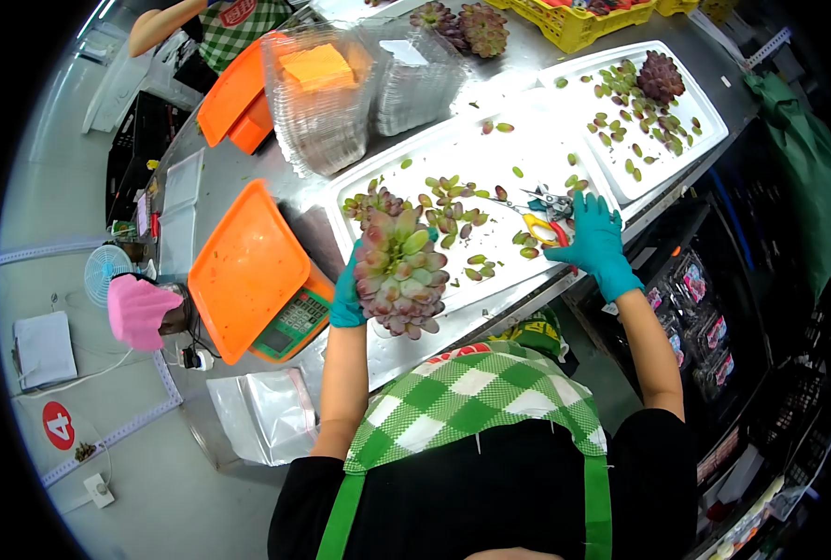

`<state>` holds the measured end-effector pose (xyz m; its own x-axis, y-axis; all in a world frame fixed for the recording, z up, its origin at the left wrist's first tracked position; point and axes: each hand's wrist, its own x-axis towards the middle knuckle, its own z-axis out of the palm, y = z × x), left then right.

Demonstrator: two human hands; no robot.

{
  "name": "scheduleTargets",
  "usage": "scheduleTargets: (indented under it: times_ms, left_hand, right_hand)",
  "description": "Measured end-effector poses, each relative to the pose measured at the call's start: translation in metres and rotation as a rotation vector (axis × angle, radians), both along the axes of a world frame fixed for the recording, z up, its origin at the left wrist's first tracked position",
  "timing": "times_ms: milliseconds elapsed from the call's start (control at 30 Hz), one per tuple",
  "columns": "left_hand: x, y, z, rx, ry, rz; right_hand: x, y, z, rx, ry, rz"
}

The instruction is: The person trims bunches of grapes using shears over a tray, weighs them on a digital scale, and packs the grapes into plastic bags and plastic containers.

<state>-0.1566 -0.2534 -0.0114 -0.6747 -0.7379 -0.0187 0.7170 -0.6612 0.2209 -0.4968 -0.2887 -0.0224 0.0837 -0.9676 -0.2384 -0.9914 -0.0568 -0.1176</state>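
Note:
My left hand (347,291), in a teal glove, is closed around the underside of a large succulent rosette (401,271) with green and purplish leaves, held over the near left part of a white tray (476,303). The rosette hides most of the fingers. At the tray's right side my right hand (597,245), gloved alike, has its fingers stretched out and spread. Its thumb lies right at the handles of scissors (538,227) with red and yellow grips. Loose succulent leaves (453,210) are scattered about the tray, and a smaller rosette (373,203) lies behind the held one.
A second white tray (705,112) holds leaves and a dark rosette (660,77). Clear plastic containers (317,121) stand stacked behind the first tray. An orange scale (257,271) is at left, a yellow crate (579,28) at the back. Another person's arm (163,26) shows at upper left.

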Motion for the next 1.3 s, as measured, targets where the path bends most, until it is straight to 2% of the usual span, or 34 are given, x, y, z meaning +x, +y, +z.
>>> scheduleTargets:
  times_ms: [33, 67, 167, 200, 300, 433, 467, 567, 600, 633, 700, 833, 967, 1067, 1300]
  left_hand:
    - [-0.002, -0.002, 0.004, -0.03, 0.098, -0.031]
    - [-0.002, -0.002, 0.007, -0.021, 0.108, -0.046]
    - [0.002, -0.003, -0.001, -0.049, -0.07, 0.029]
    - [0.004, -0.005, -0.006, -0.078, -0.103, 0.022]
    - [0.006, -0.003, -0.012, 0.099, -0.136, 0.05]
    - [-0.001, 0.0, 0.002, 0.042, -0.383, 0.144]
    - [0.0, 0.002, 0.005, 0.053, -0.404, 0.171]
    - [0.005, 0.011, 0.001, 0.033, -0.595, 0.307]
    - [0.006, 0.014, -0.001, 0.017, -0.681, 0.358]
    - [0.004, 0.015, 0.002, 0.016, -0.661, 0.366]
    - [-0.003, 0.014, 0.013, 0.014, -0.622, 0.372]
    - [-0.018, 0.016, 0.025, 0.076, -0.8, 0.468]
    - [-0.014, 0.018, 0.012, 0.004, -0.829, 0.465]
    - [-0.013, 0.02, 0.012, 0.002, -0.82, 0.466]
    - [-0.008, 0.02, 0.008, 0.027, -0.732, 0.434]
  right_hand:
    - [-0.007, 0.001, -0.008, 0.065, -0.002, -0.014]
    - [-0.013, 0.006, -0.026, -0.068, 0.015, 0.019]
    - [-0.008, 0.0, -0.013, 0.023, -0.037, -0.044]
    - [-0.007, 0.0, -0.014, -0.038, -0.009, -0.034]
    - [-0.001, -0.012, -0.013, 0.115, 0.037, -0.111]
    - [0.005, -0.004, 0.001, 0.042, 0.008, -0.145]
    - [0.005, 0.0, 0.014, 0.043, -0.069, -0.168]
    - [0.006, 0.019, 0.066, 0.118, -0.687, -0.161]
    - [0.012, 0.025, 0.096, 0.239, -0.753, -0.132]
    - [0.021, 0.029, 0.124, 0.359, -0.816, -0.104]
    - [0.03, 0.038, 0.155, 0.472, -0.809, 0.047]
    - [0.047, 0.031, 0.186, 0.702, -0.634, 0.23]
    - [0.056, 0.023, 0.188, 0.769, -0.56, 0.232]
    - [0.064, 0.014, 0.201, 0.922, -0.567, 0.23]
    - [0.069, 0.0, 0.212, 1.003, -0.473, 0.194]
